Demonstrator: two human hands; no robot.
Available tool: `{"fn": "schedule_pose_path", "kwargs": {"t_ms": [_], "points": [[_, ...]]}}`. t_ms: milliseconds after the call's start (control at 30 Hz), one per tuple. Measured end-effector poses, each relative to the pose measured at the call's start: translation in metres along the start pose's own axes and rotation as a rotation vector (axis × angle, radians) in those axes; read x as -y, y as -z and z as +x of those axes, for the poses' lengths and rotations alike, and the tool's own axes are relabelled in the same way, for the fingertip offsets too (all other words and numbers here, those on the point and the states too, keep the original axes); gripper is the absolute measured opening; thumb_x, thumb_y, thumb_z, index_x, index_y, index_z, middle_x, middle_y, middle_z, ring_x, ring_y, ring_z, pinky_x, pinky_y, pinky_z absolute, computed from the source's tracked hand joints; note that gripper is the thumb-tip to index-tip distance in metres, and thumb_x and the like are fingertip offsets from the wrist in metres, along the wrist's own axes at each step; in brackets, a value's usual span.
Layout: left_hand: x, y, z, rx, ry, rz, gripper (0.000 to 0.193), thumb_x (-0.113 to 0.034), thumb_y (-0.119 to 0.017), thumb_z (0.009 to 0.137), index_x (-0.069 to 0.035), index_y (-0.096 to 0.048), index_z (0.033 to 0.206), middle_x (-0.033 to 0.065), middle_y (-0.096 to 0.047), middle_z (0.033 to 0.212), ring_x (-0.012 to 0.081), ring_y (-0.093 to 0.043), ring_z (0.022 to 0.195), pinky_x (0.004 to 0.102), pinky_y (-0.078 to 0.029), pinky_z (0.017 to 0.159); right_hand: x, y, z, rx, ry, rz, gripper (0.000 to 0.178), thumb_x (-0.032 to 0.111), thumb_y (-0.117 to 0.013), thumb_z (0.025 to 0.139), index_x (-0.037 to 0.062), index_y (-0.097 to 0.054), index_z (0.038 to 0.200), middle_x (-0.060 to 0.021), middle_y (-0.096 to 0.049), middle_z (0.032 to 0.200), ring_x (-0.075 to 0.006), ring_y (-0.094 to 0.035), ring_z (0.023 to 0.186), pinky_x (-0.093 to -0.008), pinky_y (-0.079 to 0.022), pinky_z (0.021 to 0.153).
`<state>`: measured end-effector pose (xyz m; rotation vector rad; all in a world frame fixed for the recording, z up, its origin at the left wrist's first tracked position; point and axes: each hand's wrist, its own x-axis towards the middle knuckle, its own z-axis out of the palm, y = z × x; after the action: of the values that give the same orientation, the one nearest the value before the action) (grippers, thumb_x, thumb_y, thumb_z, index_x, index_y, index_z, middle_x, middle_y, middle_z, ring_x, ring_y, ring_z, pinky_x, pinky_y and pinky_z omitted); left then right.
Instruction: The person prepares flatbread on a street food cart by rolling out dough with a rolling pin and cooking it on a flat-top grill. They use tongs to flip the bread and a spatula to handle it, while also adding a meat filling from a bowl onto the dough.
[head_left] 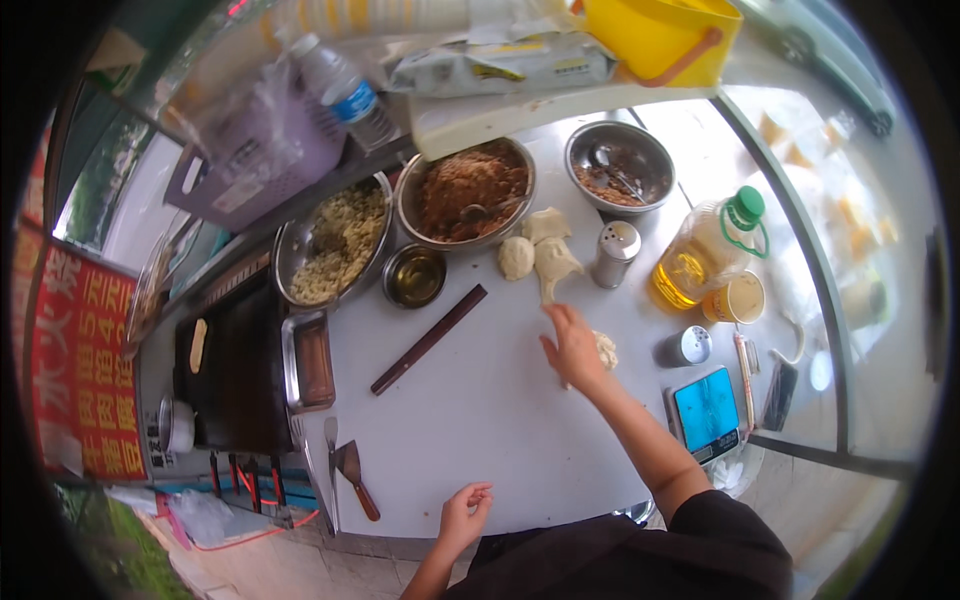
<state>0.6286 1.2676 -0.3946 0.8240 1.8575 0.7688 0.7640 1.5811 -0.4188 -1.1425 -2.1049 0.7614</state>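
Observation:
My right hand [575, 350] reaches over the middle of the metal worktop [480, 420], thumb and fingers apart. Its fingertips are at the narrow, drawn-out tail of a pale dough piece [556, 262]; whether they touch it is hard to tell. A round dough ball [516, 258] and a flatter dough piece [545, 225] lie against that one. Partly behind my right hand is a rough lump of dough [605, 350]. My left hand [466, 514] hangs at the near edge of the worktop, fingers loosely bent, with nothing seen in it.
A dark wooden stick [428, 340] lies left of centre. Bowls of brown filling [470, 190] and chopped filling [335, 240] stand behind, beside an oil bowl [414, 276]. A shaker [615, 252], oil jug [700, 255] and scale [706, 412] are right; a griddle [235, 370] and scraper [357, 478] left.

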Motion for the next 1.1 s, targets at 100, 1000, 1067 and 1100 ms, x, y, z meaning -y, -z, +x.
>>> {"fn": "schedule_pose_path", "kwargs": {"t_ms": [100,1000,1067,1100], "points": [[0.008,0.000,-0.011,-0.011,-0.001,-0.027,0.024,-0.015,-0.062,0.084,-0.008,-0.064,0.107,0.0041,-0.068,0.087,0.0134,-0.066,0.080,0.0276,-0.048,0.065,-0.030,-0.034,0.060,-0.215,0.043,-0.161,0.068,0.002,-0.065,0.069,0.0020,-0.038,0.131,-0.0185,-0.044,0.128,-0.0391,-0.043,0.117,-0.0450,-0.041,0.094],[-0.047,0.018,0.072,0.554,0.265,-1.535,0.045,-0.041,-0.036,0.097,-0.011,-0.042,0.131,0.0122,-0.043,0.133,0.0278,-0.045,0.122,0.0417,-0.039,0.102,0.202,-0.012,-0.153,0.175,0.191,0.031,0.041,0.017,-0.073,0.071,0.0034,-0.051,0.102,-0.0158,-0.052,0.106,-0.0372,-0.052,0.097,-0.0450,-0.041,0.086],[-0.039,0.030,0.052,0.488,0.286,-1.410,0.042,-0.035,-0.038,0.097,-0.012,-0.042,0.131,0.0112,-0.042,0.133,0.0288,-0.044,0.123,0.0440,-0.038,0.103,0.200,-0.027,-0.145,0.010,0.120,0.102,0.046,0.020,-0.072,0.074,0.0035,-0.052,0.111,-0.0156,-0.053,0.113,-0.0371,-0.051,0.105,-0.0461,-0.038,0.093],[-0.034,0.033,0.042,0.458,0.298,-1.346,0.040,-0.032,-0.038,0.098,-0.012,-0.043,0.132,0.0107,-0.042,0.134,0.0293,-0.043,0.124,0.0451,-0.038,0.103,0.197,-0.035,-0.143,-0.073,0.083,0.135,0.049,0.022,-0.072,0.075,0.0035,-0.052,0.115,-0.0154,-0.053,0.117,-0.0371,-0.051,0.109,-0.0466,-0.037,0.097]]}}
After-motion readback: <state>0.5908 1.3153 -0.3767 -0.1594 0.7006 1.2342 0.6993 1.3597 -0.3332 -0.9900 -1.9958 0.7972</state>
